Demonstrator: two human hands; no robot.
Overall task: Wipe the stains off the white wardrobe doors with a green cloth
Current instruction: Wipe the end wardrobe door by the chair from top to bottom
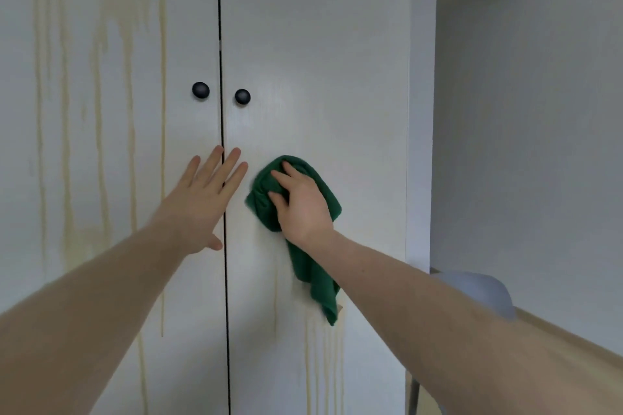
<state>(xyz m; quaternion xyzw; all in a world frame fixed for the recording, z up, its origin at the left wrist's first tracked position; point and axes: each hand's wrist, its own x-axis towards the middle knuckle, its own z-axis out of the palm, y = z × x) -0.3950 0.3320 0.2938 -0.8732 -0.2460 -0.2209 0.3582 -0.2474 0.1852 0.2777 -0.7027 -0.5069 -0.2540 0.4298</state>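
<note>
While the left hand (202, 199) braces, the right hand (301, 204) presses the green cloth (303, 266) on the right door (317, 61)

Pretty soft, even daylight on my feed, faint sheen right of the right knob (242, 96). Green cloth (305, 246) below it is motion-blurred, edges bend wide-angle.

Head camera faces the wardrobe doors (313, 44) squarely, at arm's reach.

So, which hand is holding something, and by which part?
The right hand grips the green cloth by its bunched upper part; the tail hangs free. The left hand holds nothing.
</note>
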